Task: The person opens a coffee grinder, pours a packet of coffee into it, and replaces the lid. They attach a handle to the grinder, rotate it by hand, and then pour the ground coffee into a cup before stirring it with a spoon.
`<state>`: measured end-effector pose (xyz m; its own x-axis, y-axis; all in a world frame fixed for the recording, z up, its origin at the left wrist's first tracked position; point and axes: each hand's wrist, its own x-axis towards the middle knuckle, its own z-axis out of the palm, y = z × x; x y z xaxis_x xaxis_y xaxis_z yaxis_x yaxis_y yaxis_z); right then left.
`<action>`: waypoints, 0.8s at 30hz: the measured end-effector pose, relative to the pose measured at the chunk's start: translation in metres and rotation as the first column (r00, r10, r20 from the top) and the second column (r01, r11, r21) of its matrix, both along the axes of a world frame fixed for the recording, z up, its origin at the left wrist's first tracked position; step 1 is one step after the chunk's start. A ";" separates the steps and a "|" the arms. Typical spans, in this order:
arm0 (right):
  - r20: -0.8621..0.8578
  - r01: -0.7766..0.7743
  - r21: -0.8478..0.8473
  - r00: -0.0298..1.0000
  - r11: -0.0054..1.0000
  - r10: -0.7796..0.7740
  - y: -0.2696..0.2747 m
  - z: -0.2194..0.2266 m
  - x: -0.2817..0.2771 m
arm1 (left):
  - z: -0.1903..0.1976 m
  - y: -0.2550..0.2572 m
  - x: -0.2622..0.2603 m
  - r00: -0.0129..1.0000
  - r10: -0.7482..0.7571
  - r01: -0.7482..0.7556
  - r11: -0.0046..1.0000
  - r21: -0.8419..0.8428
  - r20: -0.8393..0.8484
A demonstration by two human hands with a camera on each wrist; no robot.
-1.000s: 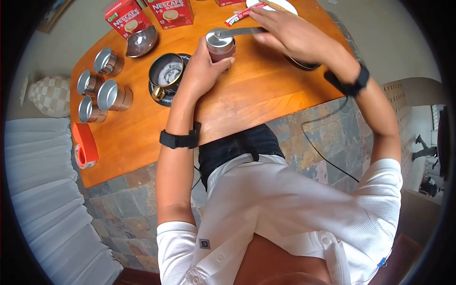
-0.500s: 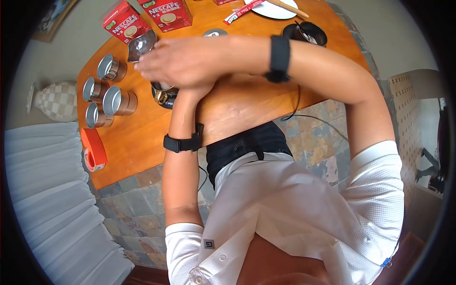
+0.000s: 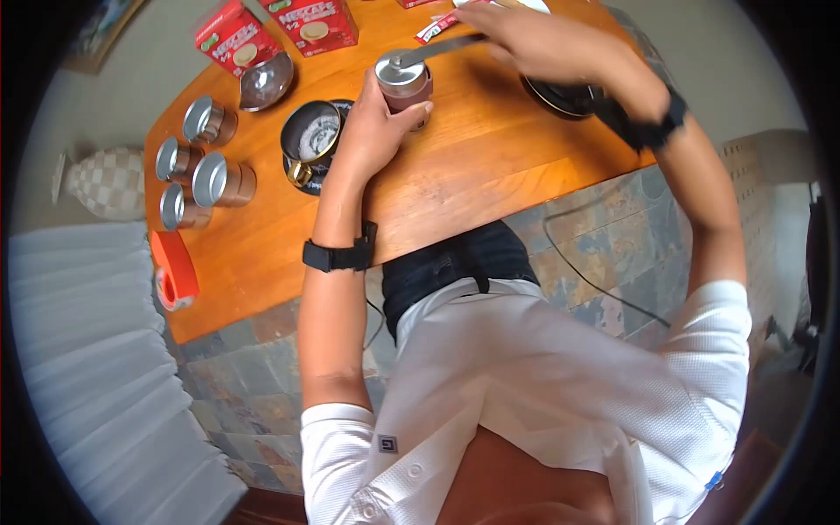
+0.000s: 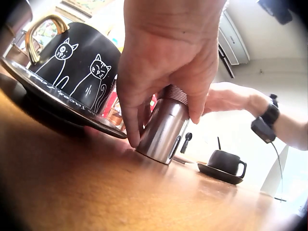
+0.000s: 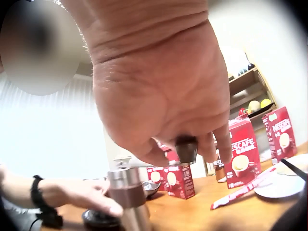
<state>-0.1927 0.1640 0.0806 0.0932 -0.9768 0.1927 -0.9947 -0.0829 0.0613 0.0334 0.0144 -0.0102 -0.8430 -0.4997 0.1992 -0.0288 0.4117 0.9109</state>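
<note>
My left hand (image 3: 372, 136) grips the body of a steel manual coffee grinder (image 3: 402, 79), which stands upright on the table with its lid on. A long crank arm (image 3: 446, 48) reaches right from the lid. My right hand (image 3: 551, 48) is at the crank's outer end, its fingers bent around the dark knob (image 5: 186, 150) beneath the palm. Left of the grinder, a black cup (image 4: 82, 62) with white cat drawings and a gold handle sits on a black saucer (image 4: 53, 101). White contents (image 3: 318, 137) show inside it.
Several metal cups (image 3: 223, 179) and an orange tape dispenser (image 3: 175, 267) stand on the left. A shiny bowl (image 3: 266, 83) and red Nescafe boxes (image 3: 315, 26) are at the back. Another black cup (image 4: 224, 162) and a white plate (image 5: 281, 185) lie to the right.
My right hand has swung left across the grinder and come back to the right, turning the crank. My left hand keeps its grip on the grinder.
</note>
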 end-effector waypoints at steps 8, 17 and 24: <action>-0.146 -0.222 -0.018 0.965 0.975 0.217 0.046 0.031 0.132 | 0.013 0.006 0.003 1.000 0.021 -0.021 0.999 0.036 -0.005; -0.116 -0.412 -0.228 0.911 0.882 0.395 -0.140 0.012 0.130 | 0.022 0.007 0.006 0.991 -0.008 0.019 0.997 -0.078 0.134; -0.162 0.164 0.152 0.977 0.975 -0.139 -0.112 0.067 0.047 | 0.020 0.008 0.005 0.997 0.055 -0.052 0.997 -0.051 0.056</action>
<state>-0.1457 0.0518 0.1472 -0.0426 -0.9988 0.0248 -0.9770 0.0468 0.2079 0.0386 0.0222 0.0101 -0.8262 -0.5347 0.1775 -0.1030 0.4532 0.8855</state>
